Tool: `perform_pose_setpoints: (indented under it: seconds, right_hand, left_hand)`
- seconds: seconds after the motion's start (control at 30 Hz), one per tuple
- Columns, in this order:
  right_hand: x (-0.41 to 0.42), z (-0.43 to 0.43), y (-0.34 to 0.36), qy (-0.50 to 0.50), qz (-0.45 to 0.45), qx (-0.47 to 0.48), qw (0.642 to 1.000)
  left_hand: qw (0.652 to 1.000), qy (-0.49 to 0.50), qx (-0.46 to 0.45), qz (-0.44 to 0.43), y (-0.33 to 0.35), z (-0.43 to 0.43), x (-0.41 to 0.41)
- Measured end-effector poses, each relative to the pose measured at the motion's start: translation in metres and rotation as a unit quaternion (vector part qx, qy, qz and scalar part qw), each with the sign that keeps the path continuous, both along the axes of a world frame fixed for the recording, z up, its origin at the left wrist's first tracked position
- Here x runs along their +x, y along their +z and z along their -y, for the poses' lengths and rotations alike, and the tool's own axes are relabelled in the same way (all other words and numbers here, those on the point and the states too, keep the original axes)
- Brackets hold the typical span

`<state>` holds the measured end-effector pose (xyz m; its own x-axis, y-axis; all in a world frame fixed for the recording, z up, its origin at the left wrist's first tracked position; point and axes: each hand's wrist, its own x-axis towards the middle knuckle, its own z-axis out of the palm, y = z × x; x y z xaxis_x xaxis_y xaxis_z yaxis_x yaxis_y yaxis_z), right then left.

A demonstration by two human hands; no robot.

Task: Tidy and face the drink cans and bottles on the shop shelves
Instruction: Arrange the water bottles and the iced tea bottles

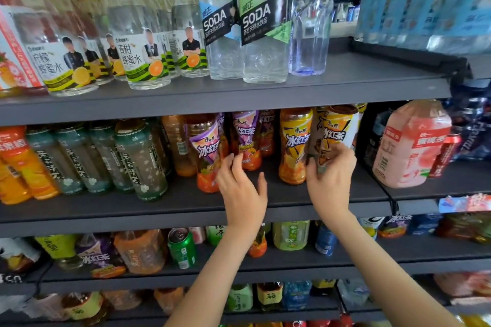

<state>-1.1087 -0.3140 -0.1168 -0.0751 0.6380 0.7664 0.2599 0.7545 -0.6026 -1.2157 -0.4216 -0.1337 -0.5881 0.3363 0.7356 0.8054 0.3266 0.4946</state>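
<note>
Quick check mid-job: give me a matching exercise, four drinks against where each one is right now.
Things:
1 SODA bottles
2 green can
3 pink jug
4 yellow-label tea bottle

Places:
A gripped by the right hand
B top shelf
C lower shelf
D middle shelf, far right

Pairs: 1-B, 2-C, 3-D, 4-A.

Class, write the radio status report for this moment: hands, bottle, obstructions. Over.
Left hand open, by purple-label iced tea bottle. Right hand grips yellow-label iced tea bottle on second shelf. Neighbouring yellow-label bottle close alongside.
</note>
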Motion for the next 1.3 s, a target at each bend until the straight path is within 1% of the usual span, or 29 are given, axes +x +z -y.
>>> perform_pose_setpoints:
  seconds: [0.07, 0.13, 0.2, 0.27, 0.37, 0.5, 0.6, 0.73, 0.87, 1.07, 1.3]
  right_hand:
    - [0.014, -0.014, 0.002, -0.014, -0.028, -0.026, 0.999]
    - [0.025, -0.030, 0.002, -0.017, -0.036, -0.084, 0.996]
    - [0.032, -0.046, 0.000, 0.006, 0.004, -0.114, 0.993]
    - [0.035, -0.057, -0.003, 0.049, 0.058, -0.146, 0.986]
    - [0.036, -0.065, -0.007, 0.065, 0.095, -0.175, 0.978]
    - [0.033, -0.070, -0.005, 0.048, 0.120, -0.172, 0.976]
    - [0.033, -0.072, -0.006, 0.030, 0.144, -0.165, 0.975]
    - [0.033, -0.075, -0.008, 0.025, 0.144, -0.157, 0.977]
    - [0.029, -0.073, -0.011, 0.012, 0.132, -0.152, 0.979]
    - [0.028, -0.071, -0.009, 0.009, 0.136, -0.160, 0.978]
    - [0.032, -0.072, -0.009, 0.051, 0.118, -0.183, 0.975]
  left_hand:
    - [0.997, -0.063, -0.034, 0.017, 0.006, -0.015, 0.016]
    - [0.991, -0.094, -0.065, 0.070, 0.012, -0.032, 0.027]
    - [0.984, -0.099, -0.085, 0.123, 0.017, -0.050, 0.032]
    - [0.978, -0.088, -0.112, 0.152, 0.020, -0.065, 0.034]
    - [0.967, -0.070, -0.151, 0.194, 0.022, -0.082, 0.035]
    - [0.963, -0.046, -0.180, 0.197, 0.025, -0.093, 0.039]
    - [0.964, -0.042, -0.162, 0.208, 0.027, -0.089, 0.041]
    - [0.969, -0.021, -0.131, 0.209, 0.023, -0.069, 0.035]
    - [0.970, 0.006, -0.139, 0.201, 0.024, -0.055, 0.021]
    - [0.961, -0.027, -0.165, 0.221, 0.031, -0.057, 0.017]
    - [0.951, -0.086, -0.176, 0.238, 0.033, -0.080, 0.030]
